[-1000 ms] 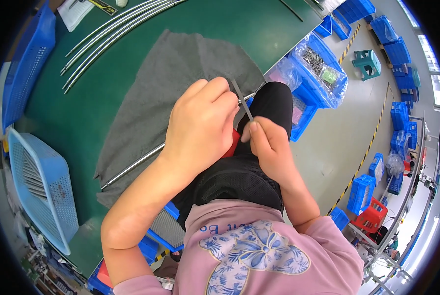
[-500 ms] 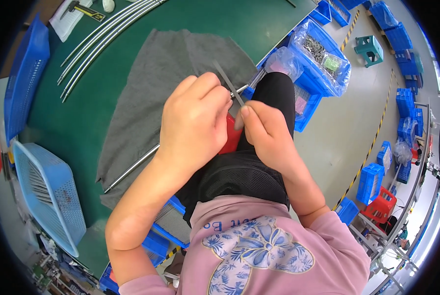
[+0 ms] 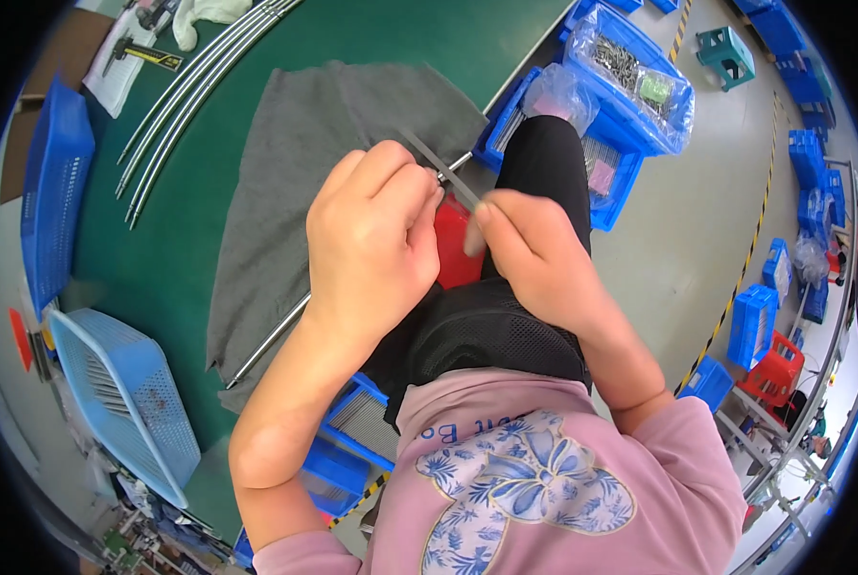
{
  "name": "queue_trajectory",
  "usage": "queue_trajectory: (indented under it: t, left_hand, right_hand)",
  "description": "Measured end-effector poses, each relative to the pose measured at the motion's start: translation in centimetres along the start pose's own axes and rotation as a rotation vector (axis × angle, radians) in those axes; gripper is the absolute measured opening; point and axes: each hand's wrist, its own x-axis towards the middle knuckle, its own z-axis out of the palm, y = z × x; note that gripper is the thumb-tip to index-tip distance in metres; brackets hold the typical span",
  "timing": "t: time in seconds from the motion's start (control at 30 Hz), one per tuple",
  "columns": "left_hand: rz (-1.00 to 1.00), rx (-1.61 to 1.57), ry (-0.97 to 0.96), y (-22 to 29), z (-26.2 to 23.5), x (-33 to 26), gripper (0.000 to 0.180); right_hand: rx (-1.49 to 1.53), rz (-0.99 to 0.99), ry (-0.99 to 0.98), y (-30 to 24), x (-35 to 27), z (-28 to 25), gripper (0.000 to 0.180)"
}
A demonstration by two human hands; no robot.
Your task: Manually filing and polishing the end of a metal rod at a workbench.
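A long thin metal rod (image 3: 271, 340) runs diagonally under my left forearm, its far end poking out past my fist. My left hand (image 3: 371, 230) is closed around that rod near this end. A flat grey strip, which looks like a file (image 3: 429, 156), lies across the rod just beyond my left fingers. My right hand (image 3: 539, 240) pinches the file's near end between thumb and fingers, slightly blurred. Beneath both hands spreads a grey cloth (image 3: 266, 192), partly hidden by my left arm. Whether the file touches the rod, I cannot tell.
Several shiny rods (image 3: 194, 96) lie on the green table (image 3: 400, 48) at the far left, near a hammer (image 3: 146, 53). A light-blue basket (image 3: 165, 383) and a blue basket (image 3: 55, 192) flank the left edge. Blue bins (image 3: 664, 125) with metal parts stand right.
The right hand and file have drawn slightly back from my left fist. My left hand keeps its grip on the rod. The whole view has shifted a little.
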Motion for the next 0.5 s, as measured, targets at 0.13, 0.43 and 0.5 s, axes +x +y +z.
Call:
queue_trajectory:
  t: [0.13, 0.43, 0.5]
  left_hand:
    - [-0.007, -0.005, 0.021, -0.1, 0.1, -0.1, 0.015]
    - [-0.023, 0.000, 0.003, -0.3, 0.0, -0.2, 0.015]
    - [-0.023, 0.002, -0.003, -0.2, 0.0, -0.1, 0.014]
  right_hand:
    - [0.069, 0.038, 0.031, 0.6, -0.9, 0.7, 0.030]
    - [0.021, 0.015, 0.072, 0.7, -0.5, 1.3, 0.027]
    - [0.004, 0.021, 0.076, 1.8, -1.0, 1.6, 0.027]
